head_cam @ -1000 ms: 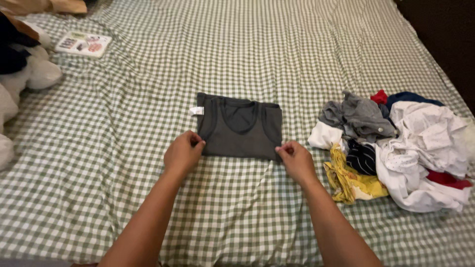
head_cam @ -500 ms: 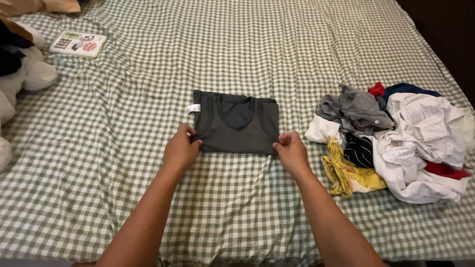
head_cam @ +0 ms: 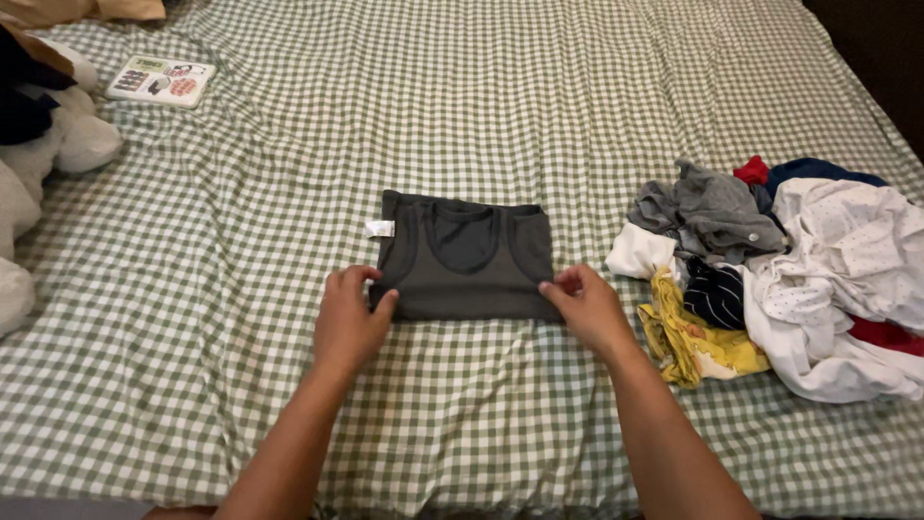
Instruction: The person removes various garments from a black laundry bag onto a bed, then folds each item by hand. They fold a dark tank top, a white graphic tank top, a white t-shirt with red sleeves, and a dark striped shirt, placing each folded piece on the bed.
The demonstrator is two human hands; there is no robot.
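Dark grey tank top [head_cam: 465,258] lying folded into a compact rectangle near the middle of the green-and-white checked bedsheet [head_cam: 500,106], neckline facing up and a small white label [head_cam: 380,228] sticking out at its upper left corner. Looking well along as folds go: bottom half seemingly doubled under, edges fairly square, nothing trailing loose. Judging from the shape alone, possibly needing one more fold or only a final squaring-up; not saying which.

Left hand [head_cam: 348,323] resting at the lower left corner of the top, fingers bent and close together, thumb lying over the cloth's edge, appearing to pinch that corner. Right hand [head_cam: 584,306] sitting at the lower right corner, thumb and forefinger pressed together on the hem, remaining fingers curled in. Both hands touching the garment, none lifting it off the sheet.

Waiting to the right, well apart from the folded piece: a jumbled heap of laundry [head_cam: 789,279], unfolded, with grey, white, striped navy, yellow and red pieces tangled together. So plenty remaining there, going by the size of the heap, and no finished stack showing anywhere in view.

Lying at the far upper left, a flat card-like packet [head_cam: 160,80]; crowding the left edge, white and dark soft bundles [head_cam: 43,135], too cut off for telling what.
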